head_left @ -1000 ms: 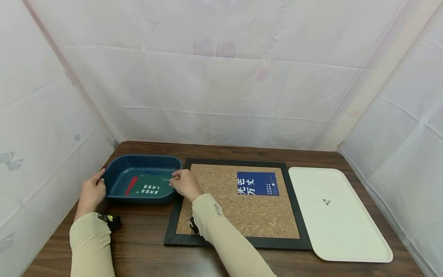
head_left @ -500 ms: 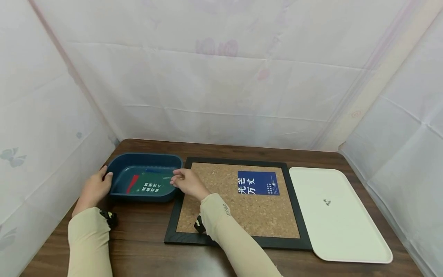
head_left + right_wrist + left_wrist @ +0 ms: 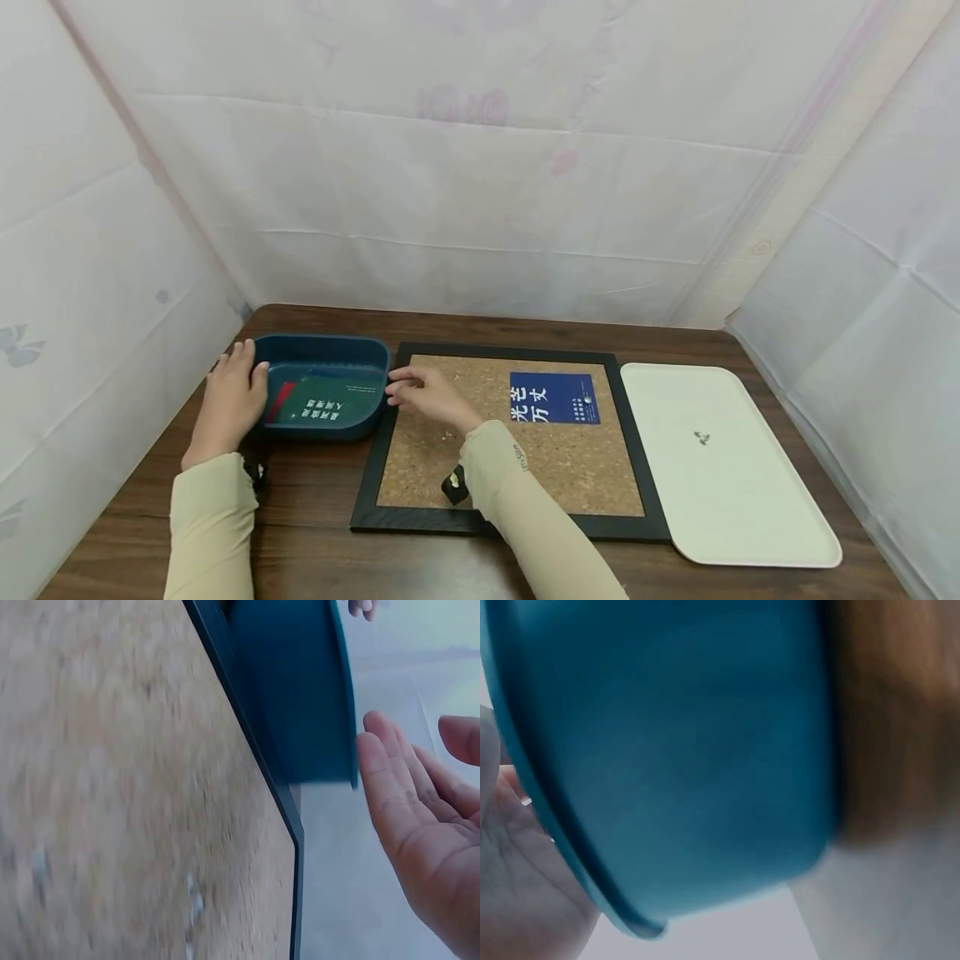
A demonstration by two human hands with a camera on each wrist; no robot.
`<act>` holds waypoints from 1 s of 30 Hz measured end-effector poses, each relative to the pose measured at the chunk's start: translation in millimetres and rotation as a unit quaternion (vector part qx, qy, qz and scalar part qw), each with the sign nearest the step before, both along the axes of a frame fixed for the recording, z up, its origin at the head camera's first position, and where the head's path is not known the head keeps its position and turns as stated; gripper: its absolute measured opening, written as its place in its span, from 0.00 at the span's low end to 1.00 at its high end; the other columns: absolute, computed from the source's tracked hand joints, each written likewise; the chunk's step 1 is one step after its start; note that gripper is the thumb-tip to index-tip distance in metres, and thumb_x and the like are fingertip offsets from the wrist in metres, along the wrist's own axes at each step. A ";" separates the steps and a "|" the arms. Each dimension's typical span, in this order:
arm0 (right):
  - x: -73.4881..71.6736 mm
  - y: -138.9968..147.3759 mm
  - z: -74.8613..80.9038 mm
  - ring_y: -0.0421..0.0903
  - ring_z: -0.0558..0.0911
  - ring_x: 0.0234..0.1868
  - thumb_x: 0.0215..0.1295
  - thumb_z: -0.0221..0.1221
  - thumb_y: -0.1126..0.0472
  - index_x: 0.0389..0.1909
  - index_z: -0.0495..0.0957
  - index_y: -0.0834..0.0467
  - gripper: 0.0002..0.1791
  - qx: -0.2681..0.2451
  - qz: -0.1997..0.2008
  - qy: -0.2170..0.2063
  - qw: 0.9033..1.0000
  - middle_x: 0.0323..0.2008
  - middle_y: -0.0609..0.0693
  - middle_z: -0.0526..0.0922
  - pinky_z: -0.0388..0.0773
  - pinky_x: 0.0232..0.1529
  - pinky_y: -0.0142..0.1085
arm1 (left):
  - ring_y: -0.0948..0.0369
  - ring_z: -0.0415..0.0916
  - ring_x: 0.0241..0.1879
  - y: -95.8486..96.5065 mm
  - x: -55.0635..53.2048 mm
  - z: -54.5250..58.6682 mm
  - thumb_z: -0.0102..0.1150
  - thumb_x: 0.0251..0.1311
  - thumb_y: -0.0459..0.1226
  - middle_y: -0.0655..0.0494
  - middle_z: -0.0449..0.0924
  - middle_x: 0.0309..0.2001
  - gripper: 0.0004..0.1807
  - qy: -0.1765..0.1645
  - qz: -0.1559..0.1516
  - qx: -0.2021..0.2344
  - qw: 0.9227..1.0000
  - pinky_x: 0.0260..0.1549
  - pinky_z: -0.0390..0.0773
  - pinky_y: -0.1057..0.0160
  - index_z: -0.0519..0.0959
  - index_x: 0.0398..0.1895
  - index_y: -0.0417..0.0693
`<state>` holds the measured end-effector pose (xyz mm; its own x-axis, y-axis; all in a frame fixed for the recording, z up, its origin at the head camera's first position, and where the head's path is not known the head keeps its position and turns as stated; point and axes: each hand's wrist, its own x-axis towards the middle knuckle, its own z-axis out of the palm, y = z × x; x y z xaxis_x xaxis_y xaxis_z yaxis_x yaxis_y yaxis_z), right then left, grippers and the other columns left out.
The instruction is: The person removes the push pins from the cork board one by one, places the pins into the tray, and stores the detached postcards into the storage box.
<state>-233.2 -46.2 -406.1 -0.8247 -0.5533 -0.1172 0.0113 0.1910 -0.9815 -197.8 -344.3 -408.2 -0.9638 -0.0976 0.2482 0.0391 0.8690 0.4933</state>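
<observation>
A dark blue plastic basin point(image 3: 318, 433) sits at the left of the table. Flat on its floor lies a green book point(image 3: 330, 400) with a red stripe and white characters. My left hand point(image 3: 228, 400) is at the basin's left rim, its fingers extended and the thumb apart; in the left wrist view the palm point(image 3: 532, 885) shows behind the rim. At the opposite rim is my right hand point(image 3: 435, 398), over the frame's left edge. Its fingers point(image 3: 397, 787) are nearly straight, fingertips right beside the rim in the right wrist view.
Right of the basin lies a black-framed cork board point(image 3: 450, 467) with a blue book point(image 3: 555, 398) on it. A cream tray point(image 3: 742, 500) with a small dark mark is at the right. Pale sheeting point(image 3: 480, 192) rises around the brown table point(image 3: 315, 533).
My left hand has moved right, from around the basin's outer left side to over its rim, with fingers straighter. My right hand has drawn slightly right, away from over the basin's edge.
</observation>
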 end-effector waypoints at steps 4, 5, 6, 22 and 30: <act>-2.8 18.1 -0.6 0.58 0.81 0.53 0.73 0.50 0.64 0.63 0.70 0.67 0.20 -0.003 -0.002 -0.007 1.000 0.52 0.64 0.80 0.77 0.56 0.48 | 0.29 0.36 0.71 22.2 -3.4 6.8 0.27 0.77 0.45 0.27 0.40 0.72 0.32 0.002 -0.031 -0.001 1.000 0.66 0.38 0.31 0.44 0.74 0.31; -3.4 22.5 -1.0 0.58 0.81 0.53 0.73 0.50 0.64 0.63 0.69 0.67 0.21 -0.002 -0.003 -0.006 1.000 0.52 0.65 0.79 0.78 0.56 0.48 | 0.30 0.36 0.71 27.7 -4.3 7.9 0.28 0.77 0.45 0.28 0.40 0.73 0.32 0.003 -0.040 -0.004 0.999 0.67 0.39 0.31 0.43 0.74 0.31; -3.9 27.0 -1.2 0.58 0.81 0.53 0.73 0.50 0.64 0.63 0.69 0.67 0.21 -0.002 -0.002 -0.007 1.000 0.53 0.65 0.79 0.78 0.56 0.47 | 0.32 0.35 0.72 33.3 -5.0 8.9 0.28 0.77 0.45 0.29 0.39 0.73 0.32 0.002 -0.047 -0.005 0.999 0.67 0.39 0.32 0.43 0.75 0.33; -10.2 102.8 -7.1 0.56 0.83 0.51 0.72 0.53 0.58 0.61 0.72 0.65 0.22 0.077 -0.057 0.026 0.995 0.51 0.64 0.81 0.81 0.52 0.45 | 0.42 0.40 0.75 125.2 -25.3 5.4 0.35 0.76 0.45 0.41 0.42 0.76 0.31 -0.023 -0.176 -0.078 0.981 0.70 0.46 0.38 0.46 0.76 0.44; -14.4 135.9 -14.4 0.55 0.84 0.49 0.71 0.55 0.58 0.59 0.73 0.66 0.21 0.097 -0.097 0.027 0.990 0.49 0.63 0.82 0.81 0.51 0.43 | 0.47 0.45 0.75 177.2 -27.3 -0.6 0.40 0.75 0.44 0.45 0.46 0.76 0.30 -0.024 -0.235 -0.109 0.966 0.72 0.50 0.43 0.50 0.76 0.46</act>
<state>-247.6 89.7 -420.5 -0.9215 -0.3543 -0.1592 0.0159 0.3751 -0.9269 -225.1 -167.1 -408.8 -0.9000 0.4022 0.1679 0.4355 0.8444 0.3119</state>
